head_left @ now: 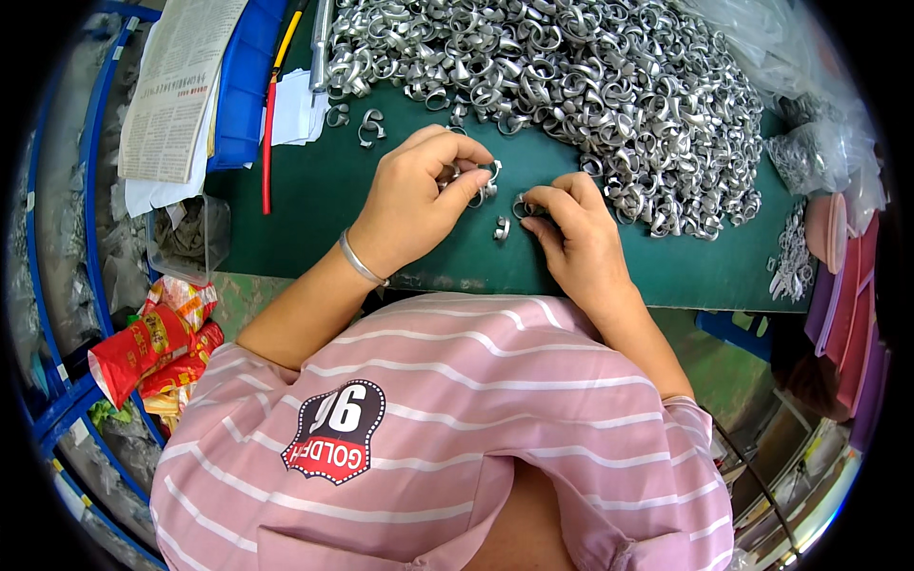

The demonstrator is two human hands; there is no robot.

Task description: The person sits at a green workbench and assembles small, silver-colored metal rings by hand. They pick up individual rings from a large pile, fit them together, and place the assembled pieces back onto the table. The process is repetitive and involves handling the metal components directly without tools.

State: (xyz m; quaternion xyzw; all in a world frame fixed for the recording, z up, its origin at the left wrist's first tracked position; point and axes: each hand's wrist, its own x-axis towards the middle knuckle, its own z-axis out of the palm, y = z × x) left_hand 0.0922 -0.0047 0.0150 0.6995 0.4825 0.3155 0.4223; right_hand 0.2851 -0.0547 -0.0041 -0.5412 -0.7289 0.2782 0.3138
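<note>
A silvery metal ring (495,171) is pinched between the thumb and forefinger of my left hand (414,195), which wears a bangle (360,259) at the wrist. More metal shows under its fingers, partly hidden. My right hand (581,228) grips another ring (521,206) between thumb and fingertips, low over the green tabletop (428,271). Between my hands a single ring (502,227) rests on the table. Just beyond them spreads a large heap of similar grey metal rings (552,67). Two loose rings (371,126) lie left of the heap.
Left of the heap are a metal rod (322,48), a red and yellow stick-like tool (268,143), a blue bin (243,105) and newspaper (176,90). A clear tub (214,228) holds cloth. Clear plastic bags (814,157) and small metal pieces (792,257) occupy the right.
</note>
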